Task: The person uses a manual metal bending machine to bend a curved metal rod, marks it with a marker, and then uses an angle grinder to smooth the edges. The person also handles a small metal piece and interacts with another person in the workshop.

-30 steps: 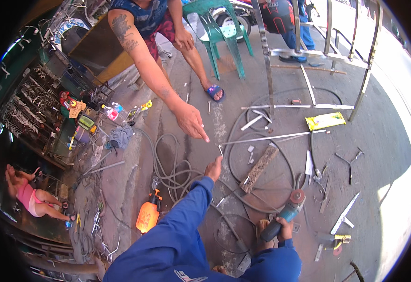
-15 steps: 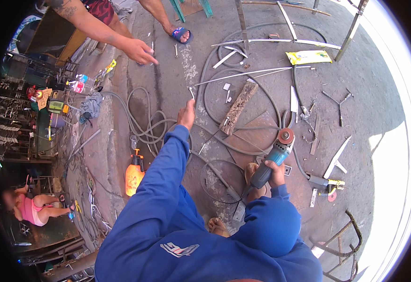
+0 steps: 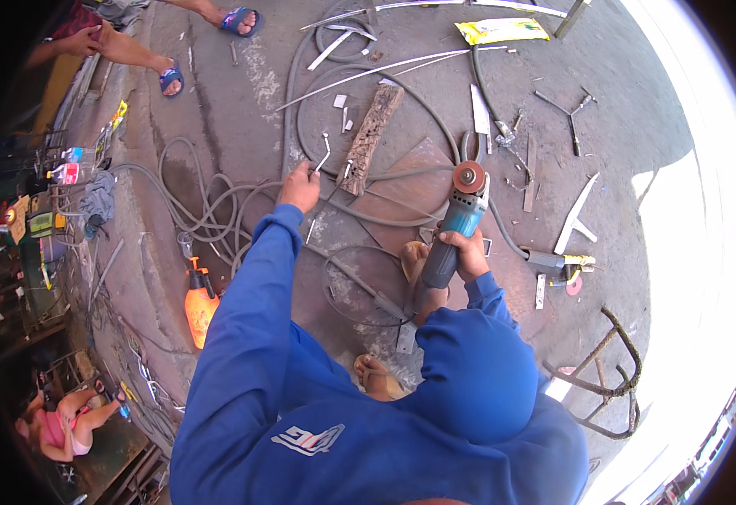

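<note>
In my right hand [image 3: 467,252] is a blue-green angle grinder [image 3: 462,217], its reddish disc [image 3: 469,177] facing up at the far end. My fingers wrap round its dark body. My left hand [image 3: 300,187], held out ahead and to the left, is closed on a thin bent metal rod [image 3: 326,151]. One bent end sticks out beyond the fingers, and a thin bit shows below the hand. Between the hands and farther off, a weathered wooden plank [image 3: 372,135] lies near a rusty metal plate [image 3: 406,181].
Grey cables [image 3: 241,198] loop across the floor. An orange spray bottle [image 3: 200,307] stands left of my left arm. At right lie an electrode holder [image 3: 557,261], a Y-shaped wrench [image 3: 571,114] and a bent metal frame [image 3: 612,379]. A yellow packet [image 3: 502,31] lies far ahead. Other people are at the left.
The view has shifted, so floor things sit farther left and higher. My left hand has turned the rod toward the plank. The other person's pointing arm has drawn back. The grinder stays in my right hand.
</note>
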### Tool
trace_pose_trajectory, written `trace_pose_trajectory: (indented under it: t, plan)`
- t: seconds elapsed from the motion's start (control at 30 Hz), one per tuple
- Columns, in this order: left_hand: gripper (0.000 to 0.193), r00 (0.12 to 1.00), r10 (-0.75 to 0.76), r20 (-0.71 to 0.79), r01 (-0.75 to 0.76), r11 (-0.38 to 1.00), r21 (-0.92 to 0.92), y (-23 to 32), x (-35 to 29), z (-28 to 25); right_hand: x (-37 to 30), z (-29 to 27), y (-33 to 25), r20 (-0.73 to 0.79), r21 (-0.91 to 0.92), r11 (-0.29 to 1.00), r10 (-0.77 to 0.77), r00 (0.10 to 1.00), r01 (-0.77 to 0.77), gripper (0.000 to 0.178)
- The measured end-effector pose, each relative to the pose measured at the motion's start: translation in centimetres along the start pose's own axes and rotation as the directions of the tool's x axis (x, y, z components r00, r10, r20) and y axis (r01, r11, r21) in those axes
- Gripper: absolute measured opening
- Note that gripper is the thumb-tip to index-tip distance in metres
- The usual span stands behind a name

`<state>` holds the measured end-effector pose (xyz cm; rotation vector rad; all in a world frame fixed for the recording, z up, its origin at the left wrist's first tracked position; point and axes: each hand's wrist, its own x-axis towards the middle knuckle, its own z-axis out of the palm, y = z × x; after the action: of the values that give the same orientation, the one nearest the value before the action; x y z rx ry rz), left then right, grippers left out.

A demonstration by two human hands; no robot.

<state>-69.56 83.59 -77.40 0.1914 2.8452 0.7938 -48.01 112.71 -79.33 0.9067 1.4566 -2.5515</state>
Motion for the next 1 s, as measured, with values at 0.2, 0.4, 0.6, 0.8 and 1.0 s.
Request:
trace_pose_trajectory:
  t: [0.2, 0.4, 0.6, 0.8, 1.0]
  plan:
    - [0.022, 0.939, 0.257, 0.23, -0.279, 0.958, 0.07, -1.8, 4.5, 3.0, 2.6, -0.6, -1.6, -0.118, -0.365, 0.93, 0.004, 0.993, -0.047, 0.042]
    - [0.024, 0.937, 0.139, 0.321, -0.222, 0.945, 0.241, -0.8, 6.5, 3.5, 6.8, 1.0, -3.3, -0.077, -0.55, 0.83, 0.056, 0.995, -0.09, 0.045]
    - [0.026, 0.937, 0.154, 0.314, -0.193, 0.976, 0.096, -2.3, 6.6, 4.8, 11.7, 3.7, -5.5, 0.097, -0.733, 0.68, 0.086, 0.992, 0.013, 0.053]
    - [0.026, 0.945, 0.128, 0.301, -0.136, 0.991, 0.004, -3.7, 6.1, 5.7, 16.4, 6.1, -8.2, 0.233, -0.868, 0.476, 0.142, 0.962, 0.141, 0.059]
    - [0.024, 0.943, 0.151, 0.297, -0.163, 0.986, 0.016, -4.3, 5.8, 5.4, 16.0, 6.4, -9.8, 0.282, -0.884, 0.443, 0.246, 0.927, 0.151, 0.058]
